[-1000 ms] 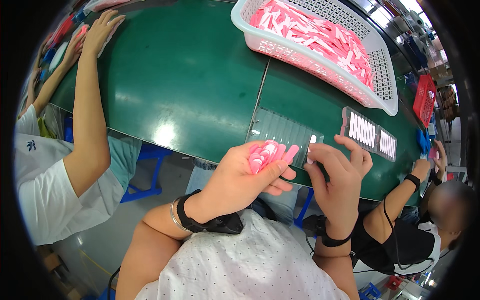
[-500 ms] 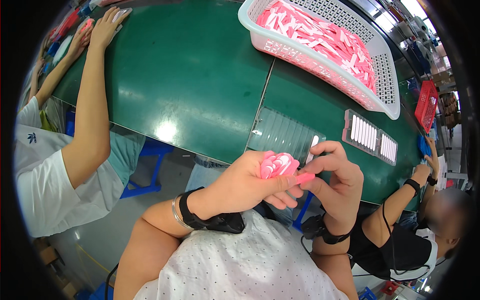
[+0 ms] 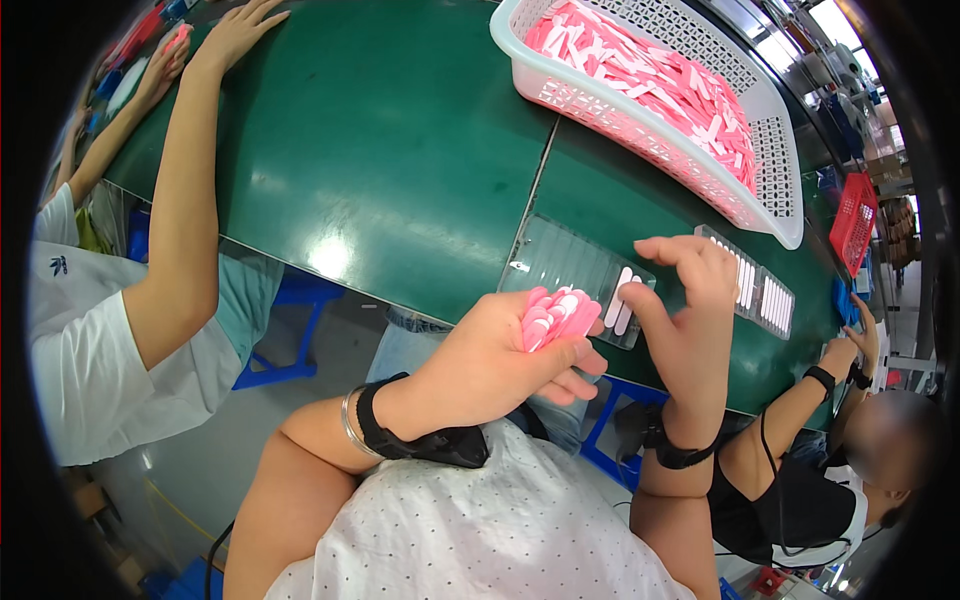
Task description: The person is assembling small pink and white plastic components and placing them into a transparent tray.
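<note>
My left hand (image 3: 500, 345) is closed around a bundle of small pink-and-white nail files (image 3: 556, 318), their rounded ends fanned out above the thumb. To its right, my right hand (image 3: 695, 320) is open, thumb and fingers apart, with nothing seen between them. The thumb tip is beside a clear plastic tray (image 3: 560, 250) with molded slots, lying near the table's front edge. White-faced files (image 3: 621, 300) lie in the slots at its right end. Beyond my right hand, a second clear tray (image 3: 790, 318) holds a row of white files; the hand partly covers it.
A white perforated basket (image 3: 600, 108) heaped with loose pink-and-white files stands at the back right of the green table (image 3: 380, 130). At left a co-worker's arm (image 3: 190, 200) reaches over the table. Another person (image 3: 780, 470) sits close at right. A red basket (image 3: 853, 225) is farther right.
My right hand has moved away from the bundle, up and right, and its fingers have spread. The pink file between my hands is gone from there, and another white-faced file shows in the near tray.
</note>
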A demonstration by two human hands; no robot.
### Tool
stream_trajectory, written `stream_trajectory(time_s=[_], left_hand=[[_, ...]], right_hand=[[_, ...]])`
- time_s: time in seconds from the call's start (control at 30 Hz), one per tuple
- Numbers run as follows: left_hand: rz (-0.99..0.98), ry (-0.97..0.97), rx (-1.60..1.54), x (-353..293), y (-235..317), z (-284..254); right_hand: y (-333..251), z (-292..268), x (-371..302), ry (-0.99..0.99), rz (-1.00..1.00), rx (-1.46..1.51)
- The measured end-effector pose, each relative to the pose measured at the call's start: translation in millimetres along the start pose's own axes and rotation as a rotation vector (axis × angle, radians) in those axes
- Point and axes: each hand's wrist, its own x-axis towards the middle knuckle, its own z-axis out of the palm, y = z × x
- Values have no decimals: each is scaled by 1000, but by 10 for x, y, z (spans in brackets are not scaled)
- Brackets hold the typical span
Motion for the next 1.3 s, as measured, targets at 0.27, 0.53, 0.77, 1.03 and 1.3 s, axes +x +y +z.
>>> stream_trajectory(time_s=[0.27,0.53,0.77,1.03,1.3], left_hand=[[33,1,-32,4,-16,1],[55,62,33,-46,37,36],[92,94,76,-27,-47,16],[104,103,-10,-63,-14,-7],[111,114,-80,-84,-19,-41]], right_hand=[[-168,51,-171,-67,58,548],[-249,-9,-234,-13,320,883],[-296,8,-282,-59,179,584],[-280,-4,-248,20,392,954],[-198,-23,-252,37,424,1001]])
